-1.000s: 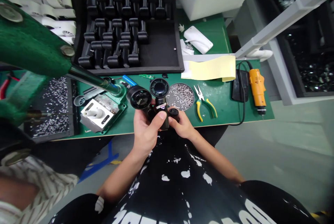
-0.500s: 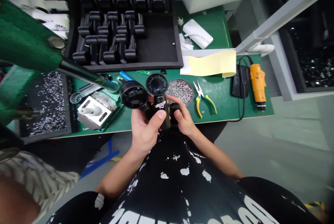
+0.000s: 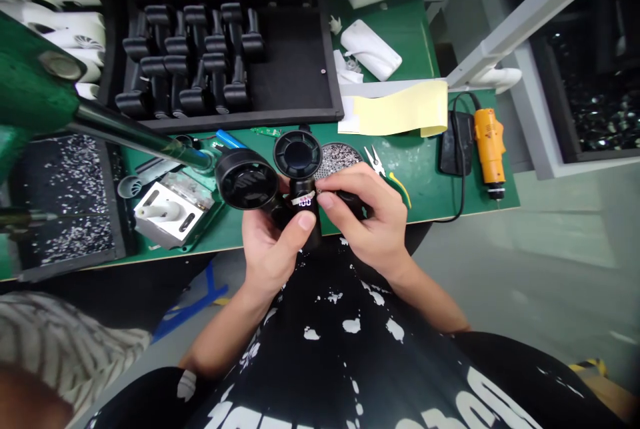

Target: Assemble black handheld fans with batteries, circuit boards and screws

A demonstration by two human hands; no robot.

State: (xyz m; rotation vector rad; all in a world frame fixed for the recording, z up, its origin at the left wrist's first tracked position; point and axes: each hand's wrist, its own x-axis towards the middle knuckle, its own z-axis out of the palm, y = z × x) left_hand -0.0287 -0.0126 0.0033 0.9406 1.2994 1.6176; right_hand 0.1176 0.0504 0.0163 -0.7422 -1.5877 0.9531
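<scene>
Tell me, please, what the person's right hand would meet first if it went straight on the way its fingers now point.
The right hand would first meet the black handheld fan's handle, beside its lit display; the fingers look nearly touching it, though depth is unclear.

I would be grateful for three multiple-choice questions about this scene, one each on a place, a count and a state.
1. Where does the orange rotary tool lie?
A) inside the black tray
B) at the right end of the green bench mat
C) on the floor

2. How many round heads has the black handheld fan in the left hand?
A) one
B) three
C) two

3. What state is the fan's display in?
A) lit, showing digits
B) dark
C) taped over

Answers:
1. B, since it lies there beside a black pad.
2. C, since two round heads show above the hand.
3. A, since digits glow on it.
</scene>
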